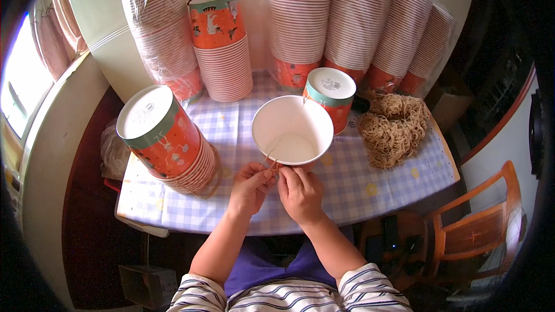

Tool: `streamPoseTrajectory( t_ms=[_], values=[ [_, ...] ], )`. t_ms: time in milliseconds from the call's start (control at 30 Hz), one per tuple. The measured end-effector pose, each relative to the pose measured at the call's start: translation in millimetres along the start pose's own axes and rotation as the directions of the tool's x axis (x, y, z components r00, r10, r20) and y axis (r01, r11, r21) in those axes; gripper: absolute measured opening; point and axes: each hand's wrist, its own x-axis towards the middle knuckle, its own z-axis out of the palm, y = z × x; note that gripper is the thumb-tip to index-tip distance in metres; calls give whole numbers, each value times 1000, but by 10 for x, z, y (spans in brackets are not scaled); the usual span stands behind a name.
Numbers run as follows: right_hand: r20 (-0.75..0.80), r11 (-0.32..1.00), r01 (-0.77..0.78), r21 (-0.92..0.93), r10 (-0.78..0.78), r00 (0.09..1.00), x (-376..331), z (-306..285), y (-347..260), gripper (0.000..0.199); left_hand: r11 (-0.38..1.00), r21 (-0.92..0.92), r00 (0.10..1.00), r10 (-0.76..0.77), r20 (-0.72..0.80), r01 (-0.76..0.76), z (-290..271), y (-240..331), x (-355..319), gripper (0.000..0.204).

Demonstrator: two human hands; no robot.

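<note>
A paper bucket (293,121), white inside, stands in front of me with its open mouth facing up. A thin tan cord (272,156) runs over its near rim. My left hand (251,186) is closed, pinching the cord just outside that rim. Close beside it, my right hand (300,192) is closed too, its thumb and fingertips pressed together on the cord; the exact hold is partly hidden. Behind the bucket, an upside-down orange and green paper bucket (329,95) shows its white base. Loops of tan cord (217,167) lie round an upside-down bucket stack (167,138) at left.
A heap of tangled tan cord (396,127) lies at the right of the checked tablecloth (370,196). Tall plastic-wrapped bucket stacks (300,17) line the back, with another wrapped stack (156,29) and an unwrapped stack (222,63) at back left. A wooden chair (474,225) stands at right.
</note>
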Motion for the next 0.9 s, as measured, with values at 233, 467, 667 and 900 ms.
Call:
streamPoseTrajectory(
  t_ms=[233, 467, 667, 900],
  values=[
    [43, 969, -175, 176, 170, 984, 4, 33, -6, 13, 986, -68, 987, -150, 51, 154, 4, 56, 19, 6],
    [110, 883, -260, 390, 236, 966, 20, 22, -3, 10, 965, -161, 976, -191, 102, 206, -45, 31, 42, 6],
    [187, 781, -353, 515, 300, 935, 46, -18, -15, 11, 962, -164, 973, -202, 111, 218, -54, 36, 53, 7],
    [231, 748, -416, 517, 346, 909, 40, -42, -48, 13, 984, -88, 987, -148, 68, 154, 44, 53, 12, 6]
  ],
)
